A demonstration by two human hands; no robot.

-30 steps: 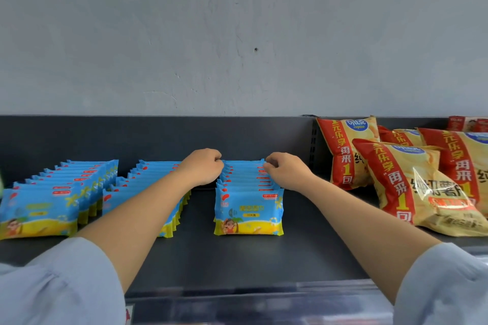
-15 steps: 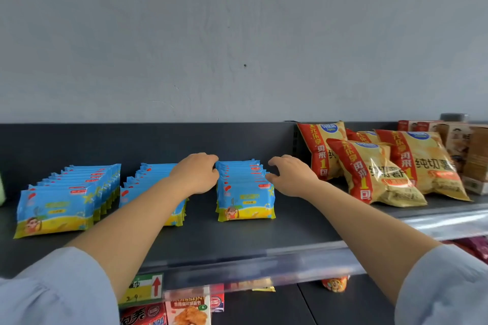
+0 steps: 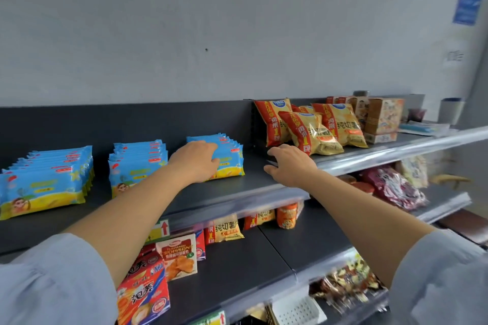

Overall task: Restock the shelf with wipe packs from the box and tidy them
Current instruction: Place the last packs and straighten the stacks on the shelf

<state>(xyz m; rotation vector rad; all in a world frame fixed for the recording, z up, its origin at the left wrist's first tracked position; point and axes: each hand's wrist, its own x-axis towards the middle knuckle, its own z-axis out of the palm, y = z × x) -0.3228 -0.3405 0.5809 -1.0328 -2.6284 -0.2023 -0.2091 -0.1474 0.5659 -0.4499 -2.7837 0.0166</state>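
Vs. 0.5 s ago: right hand point(image 3: 289, 166) is now sitting clear of the right wipe-pack row point(image 3: 232, 158), hovering over the shelf point(image 3: 253, 179) betw. that row & the chip bags point(image 3: 317, 132), fingers loosely bent, holding nothing. Left hand point(image 3: 195, 161) is now lying palm-down across the row's front-left, fingers lightly curved on the packs, no clear grip. Middle wipe row point(image 3: 137, 163) & left wipe row point(image 3: 47, 185) are standing further left, same shelf.

Yellow chip bags point(image 3: 317, 126), brown cartons point(image 3: 383, 116) beside them, croissant box point(image 3: 178, 258) below
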